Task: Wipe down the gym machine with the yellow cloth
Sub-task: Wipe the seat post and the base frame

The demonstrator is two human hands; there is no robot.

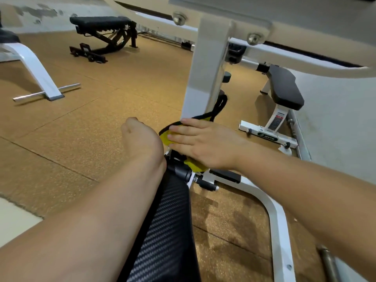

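Cloth, yellow with a black edge, lies bunched against the machine at the foot of its white post, just past the far end of the black pad. The right hand lies flat on the cloth, fingers straight and together, pointing left, with the palm pressing down. Most of the cloth is hidden under this hand; yellow shows at the fingertips and again under the heel of the palm. A black loop rises from the cloth's far side along the post.

The left hand is just left of the cloth, above the pad's far end. Only its back and wrist show. The fingers curl away out of sight, so whether they hold anything cannot be told. Both forearms reach in from the near edge, one on each side of the pad.

A white frame tube of the machine bends along the brown floor at the near right. A flat bench with a black top stands far right, beside the grey wall. A black incline bench stands far left. A white leg with a chrome crossbar sits at the left edge.
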